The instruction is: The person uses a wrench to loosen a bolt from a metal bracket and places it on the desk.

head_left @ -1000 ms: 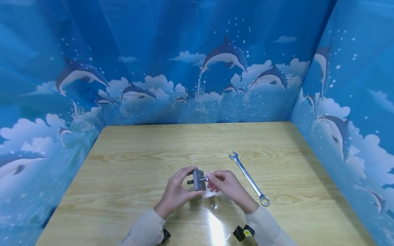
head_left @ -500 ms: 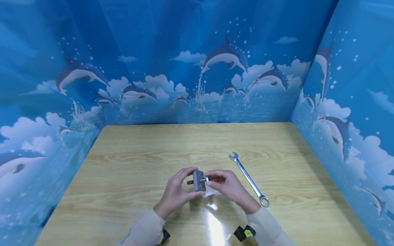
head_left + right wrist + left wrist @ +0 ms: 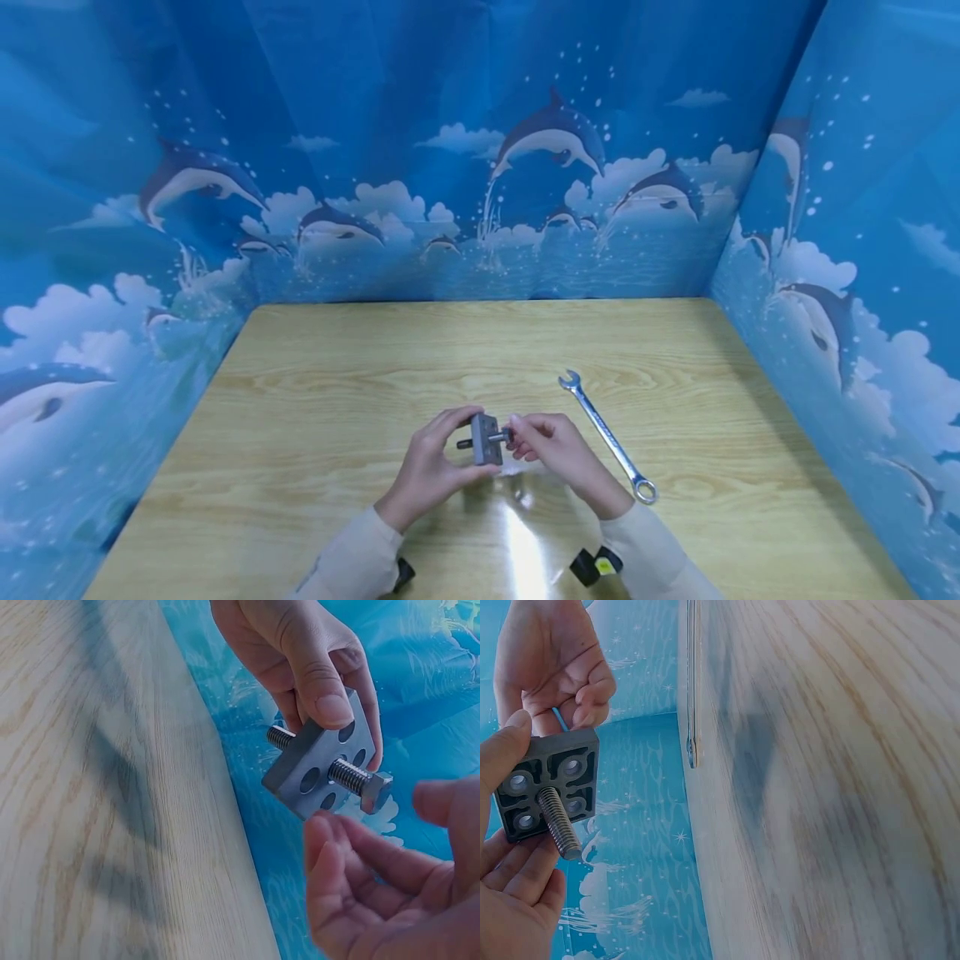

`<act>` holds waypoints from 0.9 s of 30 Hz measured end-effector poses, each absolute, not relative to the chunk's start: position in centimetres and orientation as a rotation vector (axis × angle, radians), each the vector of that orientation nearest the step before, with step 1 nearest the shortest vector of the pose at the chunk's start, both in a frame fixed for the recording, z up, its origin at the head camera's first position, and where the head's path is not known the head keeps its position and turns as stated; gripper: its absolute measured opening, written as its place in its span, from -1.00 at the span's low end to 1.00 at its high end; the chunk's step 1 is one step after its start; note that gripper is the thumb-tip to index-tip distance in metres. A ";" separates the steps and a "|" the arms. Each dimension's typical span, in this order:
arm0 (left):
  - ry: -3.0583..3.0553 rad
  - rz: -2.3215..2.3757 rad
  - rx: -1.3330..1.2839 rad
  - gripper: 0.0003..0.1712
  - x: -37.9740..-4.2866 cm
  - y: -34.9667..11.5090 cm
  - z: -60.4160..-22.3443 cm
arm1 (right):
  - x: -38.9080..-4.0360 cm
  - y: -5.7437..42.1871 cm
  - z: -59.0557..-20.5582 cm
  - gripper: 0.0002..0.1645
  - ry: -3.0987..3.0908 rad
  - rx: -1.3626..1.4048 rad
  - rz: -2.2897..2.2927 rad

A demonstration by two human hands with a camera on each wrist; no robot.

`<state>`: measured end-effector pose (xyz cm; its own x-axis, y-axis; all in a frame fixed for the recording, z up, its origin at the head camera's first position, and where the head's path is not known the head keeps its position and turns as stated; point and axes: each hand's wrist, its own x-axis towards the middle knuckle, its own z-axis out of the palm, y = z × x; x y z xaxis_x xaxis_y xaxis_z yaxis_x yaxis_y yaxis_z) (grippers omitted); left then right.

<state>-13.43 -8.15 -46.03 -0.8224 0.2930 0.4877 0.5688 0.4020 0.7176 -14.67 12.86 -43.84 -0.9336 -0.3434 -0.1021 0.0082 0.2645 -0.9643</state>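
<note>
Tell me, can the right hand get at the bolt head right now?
Probably yes: the bolt head pokes out of the metal block toward the right hand, and nothing shows between them.

Head view: high, set back, facing forward and down over table (image 3: pixel 337 358). Left wrist and right wrist views: close, facing opposite sides of plate (image 3: pixel 321 754); shared: plate, bolt (image 3: pixel 351 778).
</note>
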 end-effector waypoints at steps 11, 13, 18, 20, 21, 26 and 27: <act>-2.395 -1.422 -0.768 -0.12 -13.5 -8.1 -46.1 | -14.7 13.0 -43.6 -0.55 2.217 -0.337 -1.665; -2.397 -1.420 -0.767 -0.12 -13.4 -8.1 -46.1 | -14.7 13.0 -43.5 -0.60 2.223 -0.345 -1.664; -2.401 -1.408 -0.762 -0.10 -13.4 -8.2 -46.2 | -14.7 13.1 -43.6 -0.66 2.293 -0.406 -1.634; -2.402 -1.408 -0.761 -0.09 -13.4 -8.2 -46.2 | -14.7 13.1 -43.6 -0.67 2.324 -0.453 -1.624; -2.404 -1.411 -0.758 -0.09 -13.4 -8.2 -46.2 | -14.7 13.1 -43.7 -0.68 2.338 -0.473 -1.621; -2.413 -1.418 -0.760 -0.10 -13.3 -8.3 -46.2 | -14.6 13.1 -43.9 -0.66 2.318 -0.542 -1.661; -2.415 -1.418 -0.758 -0.10 -13.3 -8.3 -46.2 | -14.6 13.1 -43.9 -0.65 2.315 -0.543 -1.663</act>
<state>-13.32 -8.34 -46.16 -0.8367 0.3122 0.4500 0.5450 0.3943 0.7399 -14.61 13.09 -43.85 -0.9024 -0.4304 0.0220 -0.1583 0.2836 -0.9458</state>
